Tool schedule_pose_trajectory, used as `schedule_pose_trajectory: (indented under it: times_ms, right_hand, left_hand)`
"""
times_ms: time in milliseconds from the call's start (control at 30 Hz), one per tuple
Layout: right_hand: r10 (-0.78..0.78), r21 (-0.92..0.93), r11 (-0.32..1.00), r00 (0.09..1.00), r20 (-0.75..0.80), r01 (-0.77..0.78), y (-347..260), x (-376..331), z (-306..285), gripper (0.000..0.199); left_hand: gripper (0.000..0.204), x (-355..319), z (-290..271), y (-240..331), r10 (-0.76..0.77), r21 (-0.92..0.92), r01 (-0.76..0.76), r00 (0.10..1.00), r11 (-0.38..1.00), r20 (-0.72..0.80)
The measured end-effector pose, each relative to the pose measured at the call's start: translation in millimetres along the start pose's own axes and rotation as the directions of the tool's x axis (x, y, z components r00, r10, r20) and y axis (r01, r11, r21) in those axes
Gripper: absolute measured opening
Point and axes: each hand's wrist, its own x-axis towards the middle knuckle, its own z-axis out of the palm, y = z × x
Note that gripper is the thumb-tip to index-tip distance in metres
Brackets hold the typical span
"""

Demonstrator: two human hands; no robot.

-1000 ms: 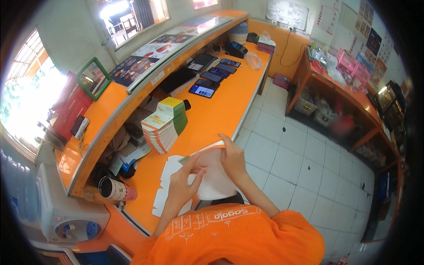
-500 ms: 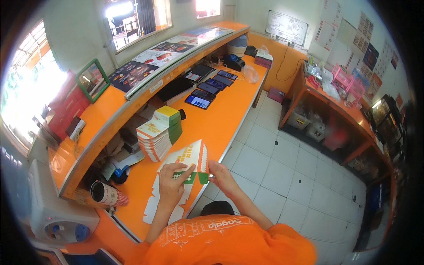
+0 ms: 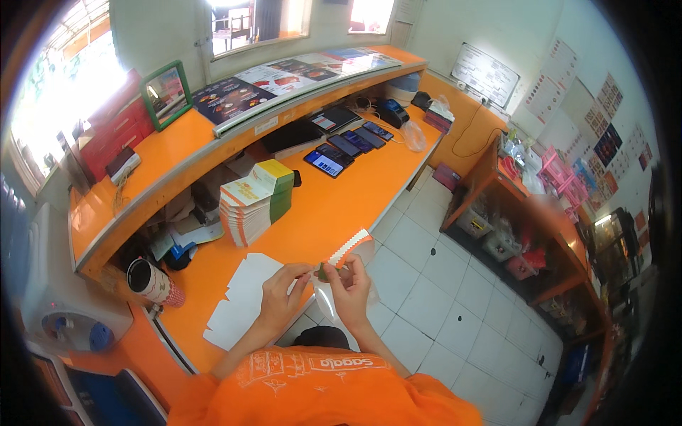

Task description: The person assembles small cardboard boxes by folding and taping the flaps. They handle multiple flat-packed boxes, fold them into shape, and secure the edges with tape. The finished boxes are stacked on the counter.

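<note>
Both hands meet just above the near edge of the orange surface (image 3: 312,213). The left hand (image 3: 284,295) has its fingers curled inward, thumb and fingertips pinching one end of a folded cardboard sleeve (image 3: 346,250), white with orange and green print. The right hand (image 3: 349,287) is closed on the same sleeve from the other side, fingers wrapped at its lower end, so the piece stands tilted up and away between the 2 hands. A clear plastic bag (image 3: 328,305) hangs below the right hand, touching its palm; whether the fingers also grip it I cannot tell.

Just left of the left hand, flat white cardboard blanks (image 3: 238,302) lie spread on the surface, partly under the wrist. Farther ahead and to the left stands a tall stack of printed sleeves (image 3: 252,202), some orange-topped, some green, well apart from the hands. Far left of the hands, near the surface's end, a patterned paper cup (image 3: 151,282) lies on its side. Well ahead of the hands, several dark phones (image 3: 346,145) rest in a row, screens up. To the right of the hands the white tiled floor (image 3: 440,284) drops away below the surface edge. The orange shirt (image 3: 320,387) fills the lower edge.
</note>
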Motion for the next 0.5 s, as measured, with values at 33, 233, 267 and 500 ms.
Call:
schedule_pose_trajectory:
  times_ms: [33,233,267,500]
  right_hand:
    - [0.006,-0.006,1.000,1.000,0.002,-0.006,-1.5,-2.1,2.1,0.015]
    - [-0.189,-0.237,0.955,0.981,-0.029,0.177,-1.9,-2.9,-1.9,0.010]
    - [-0.289,-0.336,0.905,0.957,-0.033,0.262,-1.6,-2.2,-4.3,0.009]
    - [-0.662,-0.626,0.460,0.713,0.231,0.630,-3.3,1.7,-7.7,0.022]
  left_hand:
    - [0.014,1.2,-0.1,0.2,-0.003,0.006,0.003,1.000,1.000,-0.018]
    - [0.008,1.8,1.1,0.0,-0.037,-0.033,0.032,0.989,0.999,-0.140]
    - [0.008,0.9,1.9,0.5,-0.053,-0.039,0.048,0.988,0.998,-0.147]
    - [0.009,4.0,6.0,2.0,-0.049,-0.064,0.034,0.970,0.997,-0.237]
